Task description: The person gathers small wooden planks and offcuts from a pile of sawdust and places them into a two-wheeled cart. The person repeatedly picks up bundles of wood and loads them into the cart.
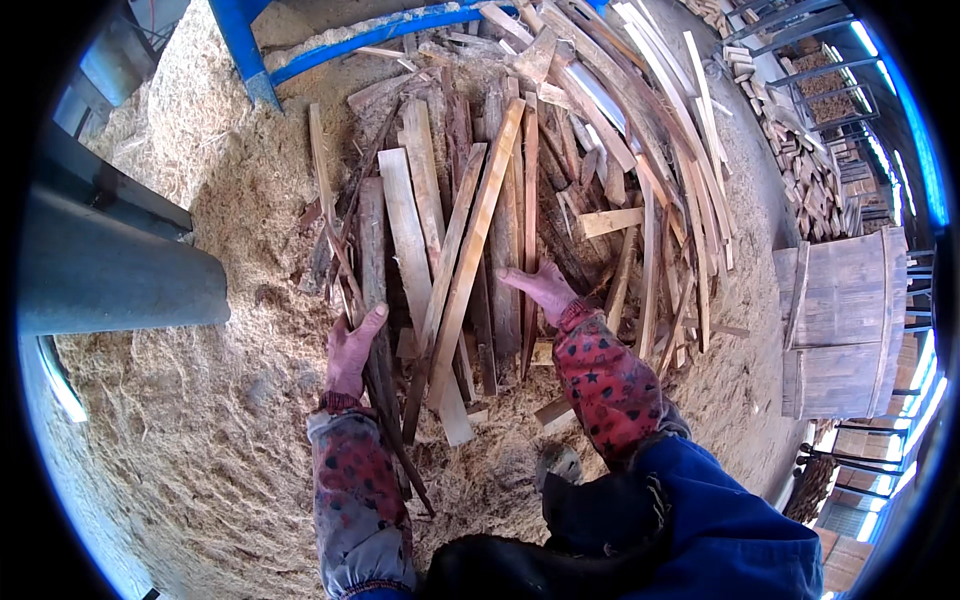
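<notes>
Long wooden strips lie in a loose heap before me, some pale and sawn, others edged with bark. My left hand [352,350] is curled at the left side of the pile, its thumb up against a bark-edged strip [373,230]. Across from it, my right hand [545,288] grips at the right side, thumb stretched over a dark strip [507,310]; its other fingers are mostly hidden. Between the hands, a yellowish strip [483,243] lies slanted across a pale board [405,225]. Patterned red sleeves cover both forearms.
Sawdust [250,400] covers the floor around the heap. A blue curved metal frame [385,38] stands at the far side, a grey metal cylinder [125,285] at the left. More long strips [690,170] lie right of the pile; a wooden panel [845,325] stands farther right.
</notes>
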Tool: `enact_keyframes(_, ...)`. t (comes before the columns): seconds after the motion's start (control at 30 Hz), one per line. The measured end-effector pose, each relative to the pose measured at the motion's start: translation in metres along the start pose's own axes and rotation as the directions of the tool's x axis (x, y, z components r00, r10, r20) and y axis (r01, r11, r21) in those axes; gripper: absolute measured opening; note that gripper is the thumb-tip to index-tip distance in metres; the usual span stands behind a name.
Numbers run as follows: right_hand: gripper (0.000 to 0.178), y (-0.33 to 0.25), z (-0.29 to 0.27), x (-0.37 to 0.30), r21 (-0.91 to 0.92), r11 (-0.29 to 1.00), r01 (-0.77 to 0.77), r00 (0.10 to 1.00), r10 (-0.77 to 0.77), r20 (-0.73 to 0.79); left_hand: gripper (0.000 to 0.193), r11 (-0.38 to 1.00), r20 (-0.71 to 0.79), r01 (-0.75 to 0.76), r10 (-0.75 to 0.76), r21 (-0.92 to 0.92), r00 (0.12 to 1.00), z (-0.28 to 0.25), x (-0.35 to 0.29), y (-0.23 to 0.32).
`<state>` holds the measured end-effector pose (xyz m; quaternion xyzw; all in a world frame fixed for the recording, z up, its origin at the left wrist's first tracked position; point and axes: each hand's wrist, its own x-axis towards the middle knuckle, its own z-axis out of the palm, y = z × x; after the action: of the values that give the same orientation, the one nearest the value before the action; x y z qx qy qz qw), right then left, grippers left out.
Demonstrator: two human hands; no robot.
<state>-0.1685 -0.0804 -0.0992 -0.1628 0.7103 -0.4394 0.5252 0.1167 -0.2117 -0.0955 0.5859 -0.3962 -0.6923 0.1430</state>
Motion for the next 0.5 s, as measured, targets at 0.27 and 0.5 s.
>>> enact_keyframes(0.27,0.092,0.02,0.033,-0.013,0.118,0.992,-0.042,0.983,0.02,0.182,0.103,0.996,0.22,-0.093,0.089,0.009,0.971,-0.018,0.029,-0.023)
enact_keyframes(0.5,0.084,0.024,0.055,-0.029,0.014,0.998,-0.065,0.964,0.059,0.259,0.104,0.986,0.038,-0.018,0.012,0.167,0.999,-0.024,-0.003,-0.027)
